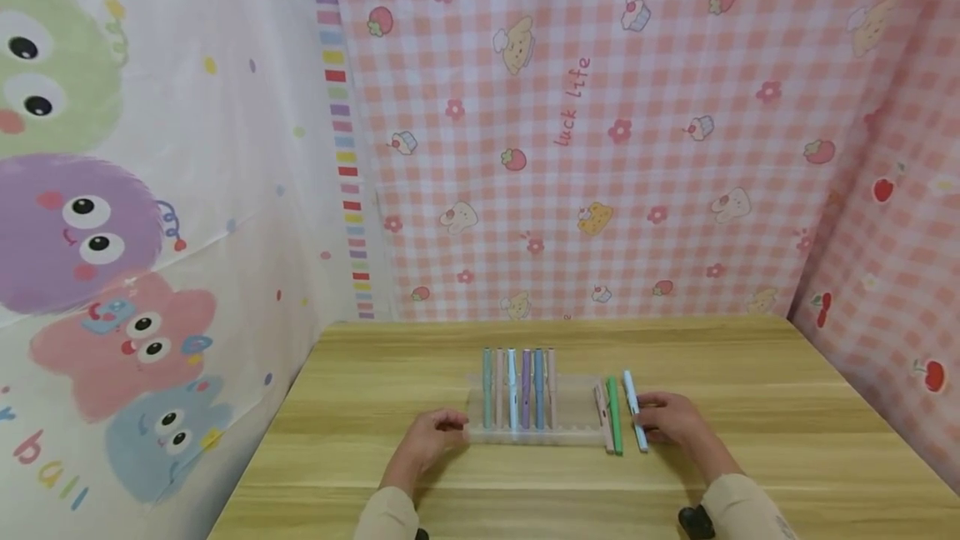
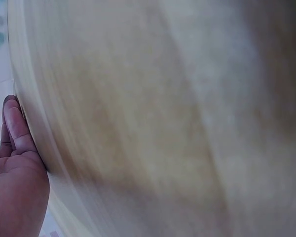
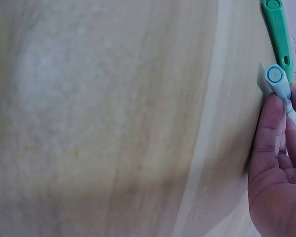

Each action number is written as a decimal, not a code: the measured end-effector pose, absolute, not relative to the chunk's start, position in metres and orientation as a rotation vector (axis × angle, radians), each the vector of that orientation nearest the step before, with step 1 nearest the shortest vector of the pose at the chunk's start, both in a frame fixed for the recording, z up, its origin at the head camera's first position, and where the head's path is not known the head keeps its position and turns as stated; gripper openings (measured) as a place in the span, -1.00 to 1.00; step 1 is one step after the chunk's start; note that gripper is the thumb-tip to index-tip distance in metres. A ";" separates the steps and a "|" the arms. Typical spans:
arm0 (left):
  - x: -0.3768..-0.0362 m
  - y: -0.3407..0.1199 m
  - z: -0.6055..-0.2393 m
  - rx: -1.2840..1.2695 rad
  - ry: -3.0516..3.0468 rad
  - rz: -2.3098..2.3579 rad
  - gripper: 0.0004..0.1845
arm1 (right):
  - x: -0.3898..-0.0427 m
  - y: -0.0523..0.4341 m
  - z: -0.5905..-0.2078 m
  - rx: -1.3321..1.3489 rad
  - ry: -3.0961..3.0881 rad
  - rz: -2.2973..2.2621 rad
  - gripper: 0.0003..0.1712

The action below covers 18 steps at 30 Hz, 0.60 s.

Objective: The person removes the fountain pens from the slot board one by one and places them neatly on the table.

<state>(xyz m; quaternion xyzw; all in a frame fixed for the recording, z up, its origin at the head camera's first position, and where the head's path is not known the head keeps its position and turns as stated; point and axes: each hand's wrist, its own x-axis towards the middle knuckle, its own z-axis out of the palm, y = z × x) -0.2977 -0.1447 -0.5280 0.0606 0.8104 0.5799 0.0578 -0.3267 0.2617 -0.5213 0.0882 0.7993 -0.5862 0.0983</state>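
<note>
Watch the pinch of your right hand [image 1: 670, 419]: its thumb and fingertips nip the pale blue pen [image 1: 632, 394] to the right of the clear rack [image 1: 577, 407], and a smooth, rounded barrel like that could roll or twist if you squeeze off-centre. Your left hand [image 1: 437, 432] is at the rack's left end, fingers straight and close together, seemingly touching its front corner (the left wrist view misses the rack, so how firmly you press, I cannot tell). Push too hard there and the rack, which looks like light plastic, might slide over the desk [image 1: 525, 490] and jostle the six pens [image 1: 527, 390] lined up in it, since only shallow notches seem to seat them. Swing the pale blue pen leftward carelessly and you may knock the green pen [image 1: 615, 416] and the dusty pink pen [image 1: 603, 419], which lie side by side at the rack's right end. The rack is see-through, with small bumps along its front strip; the pens are slim and straight, and the one you pinch shows a ringed circular end in the right wrist view. Under the rack, the desk has streaky wood grain, flat and probably slick; behind the rack hangs a checked cloth [image 1: 555, 190], softly creased
</note>
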 end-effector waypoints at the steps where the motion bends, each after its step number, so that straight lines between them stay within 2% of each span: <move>1: -0.298 -0.145 -0.528 0.181 2.459 1.752 -0.78 | -0.327 0.261 -0.520 0.261 2.376 -1.714 -0.42; 18: -0.298 -0.146 -0.527 0.209 2.473 1.730 -0.79 | -0.323 0.256 -0.518 0.263 2.416 -1.668 -0.41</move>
